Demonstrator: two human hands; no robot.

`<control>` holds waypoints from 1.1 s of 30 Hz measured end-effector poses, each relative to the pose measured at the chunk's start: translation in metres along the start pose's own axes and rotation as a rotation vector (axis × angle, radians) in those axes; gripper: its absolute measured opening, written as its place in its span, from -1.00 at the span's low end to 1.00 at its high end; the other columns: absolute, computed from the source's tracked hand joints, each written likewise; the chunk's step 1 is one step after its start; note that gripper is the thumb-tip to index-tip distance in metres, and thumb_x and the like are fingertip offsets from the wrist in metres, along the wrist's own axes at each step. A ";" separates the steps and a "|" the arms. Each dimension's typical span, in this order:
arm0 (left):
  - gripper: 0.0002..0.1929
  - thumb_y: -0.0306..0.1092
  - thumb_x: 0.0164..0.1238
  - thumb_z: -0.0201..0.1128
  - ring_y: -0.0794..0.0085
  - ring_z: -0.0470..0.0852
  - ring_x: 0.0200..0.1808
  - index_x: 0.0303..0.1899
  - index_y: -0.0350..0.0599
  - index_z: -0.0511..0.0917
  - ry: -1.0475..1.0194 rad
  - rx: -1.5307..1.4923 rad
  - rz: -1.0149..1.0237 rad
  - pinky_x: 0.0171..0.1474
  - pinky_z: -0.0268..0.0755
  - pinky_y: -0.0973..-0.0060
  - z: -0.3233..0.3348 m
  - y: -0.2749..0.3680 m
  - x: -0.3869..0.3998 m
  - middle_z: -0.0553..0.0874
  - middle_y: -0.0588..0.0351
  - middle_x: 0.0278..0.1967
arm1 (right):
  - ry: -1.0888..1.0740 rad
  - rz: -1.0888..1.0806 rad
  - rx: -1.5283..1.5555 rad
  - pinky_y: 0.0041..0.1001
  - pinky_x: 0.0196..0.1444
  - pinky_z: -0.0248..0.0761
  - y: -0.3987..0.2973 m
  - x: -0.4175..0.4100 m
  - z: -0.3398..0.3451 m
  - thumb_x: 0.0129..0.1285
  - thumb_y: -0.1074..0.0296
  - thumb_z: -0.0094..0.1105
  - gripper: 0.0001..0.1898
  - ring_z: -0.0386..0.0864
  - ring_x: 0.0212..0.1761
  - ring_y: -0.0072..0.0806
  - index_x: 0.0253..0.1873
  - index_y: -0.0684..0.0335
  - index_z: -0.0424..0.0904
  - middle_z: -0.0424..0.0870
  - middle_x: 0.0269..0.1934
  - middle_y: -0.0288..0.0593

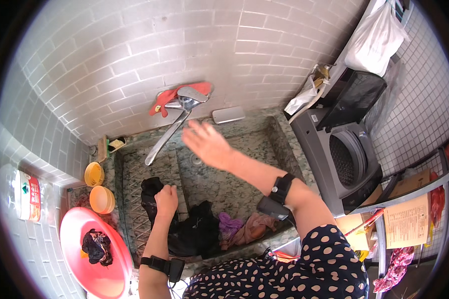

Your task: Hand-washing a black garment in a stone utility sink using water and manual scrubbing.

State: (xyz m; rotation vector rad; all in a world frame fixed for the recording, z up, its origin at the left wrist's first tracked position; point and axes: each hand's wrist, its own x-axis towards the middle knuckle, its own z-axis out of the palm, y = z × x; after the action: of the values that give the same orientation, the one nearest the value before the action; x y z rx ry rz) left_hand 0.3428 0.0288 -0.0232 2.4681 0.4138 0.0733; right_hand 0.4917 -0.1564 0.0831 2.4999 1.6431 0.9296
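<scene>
My left hand (pixel 166 200) is closed on a black garment (pixel 148 196), which lies on the ridged washboard slab (pixel 134 231) of a green stone sink (pixel 293 149). My right hand (pixel 207 145) hovers over the basin with its fingers apart, holding nothing, just right of the chrome faucet (pixel 168 136). No water stream shows at the spout. More black cloth (pixel 194 231) lies in the near part of the basin, beside a purple cloth (pixel 230 225) and a pinkish-brown cloth (pixel 250 230).
A red rubber glove (pixel 172 96) hangs on the faucet. Left of the sink stand a pink basin (pixel 69 224) with dark cloth (pixel 97 246), and two yellow bowls (pixel 102 200). Brushes (pixel 116 144) rest on the ledge. On the right is a top-loading washing machine (pixel 314 149), lid up.
</scene>
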 end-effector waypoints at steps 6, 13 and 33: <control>-0.69 -0.27 0.07 0.34 0.14 0.43 0.07 -0.18 -0.10 0.47 -0.209 0.113 0.089 0.10 0.14 0.01 -0.019 0.032 -0.037 0.42 0.02 0.04 | -0.546 -0.204 -0.196 -0.05 0.29 0.03 -0.042 -0.068 0.057 0.16 0.23 0.03 -0.63 0.27 0.26 -0.10 0.01 0.27 0.57 0.52 0.10 -0.08; -0.79 -0.31 0.02 0.33 0.13 0.38 0.09 -0.29 -0.11 0.55 -0.038 0.334 0.234 0.07 0.18 0.01 0.015 0.012 -0.072 0.42 0.02 0.00 | -0.644 -0.293 -0.377 0.07 0.32 -0.12 -0.058 -0.069 0.071 0.17 0.18 0.03 -0.67 0.32 0.23 -0.08 -0.07 0.22 0.64 0.60 0.02 -0.15; -0.64 -0.06 -0.01 0.42 0.19 0.48 -0.03 -0.29 -0.13 0.61 -0.324 -0.437 0.203 0.08 0.29 0.34 -0.017 0.132 -0.100 0.57 0.06 -0.22 | -0.777 -0.483 -0.324 0.08 0.38 -0.24 -0.107 -0.086 0.092 0.19 0.17 0.01 -0.71 0.32 0.20 -0.16 -0.11 0.15 0.65 0.58 -0.02 -0.18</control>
State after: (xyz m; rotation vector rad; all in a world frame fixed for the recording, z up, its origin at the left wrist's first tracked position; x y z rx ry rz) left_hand 0.2816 -0.0921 0.0731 2.0327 0.0019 -0.1376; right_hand 0.4224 -0.1527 -0.0674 1.7620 1.5255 0.1145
